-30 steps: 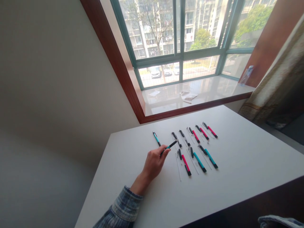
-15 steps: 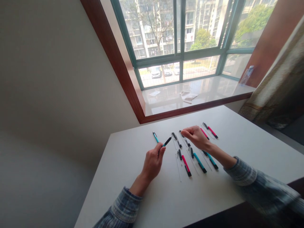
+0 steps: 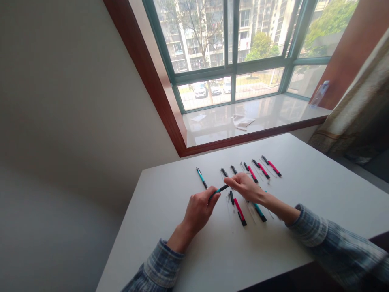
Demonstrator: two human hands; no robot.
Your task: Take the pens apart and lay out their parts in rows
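My left hand (image 3: 199,209) is closed round a teal pen with a black tip (image 3: 219,190), holding it just above the white table (image 3: 304,211). My right hand (image 3: 244,186) is pinched shut at the pen's black tip; what it holds there is too small to make out. Around the hands lie rows of pen parts: a teal pen (image 3: 201,177) to the left, red-and-black pens (image 3: 263,170) at the back, and a red pen (image 3: 238,211) and a teal pen (image 3: 258,211) beneath my right wrist.
A wide window sill (image 3: 273,117) with a crumpled white cloth (image 3: 241,121) runs behind the table. A curtain (image 3: 355,117) hangs at the right. A plain wall stands to the left.
My right hand came into view, hovered over the back row of pens, then moved down and left to the tip of the pen in my left hand.
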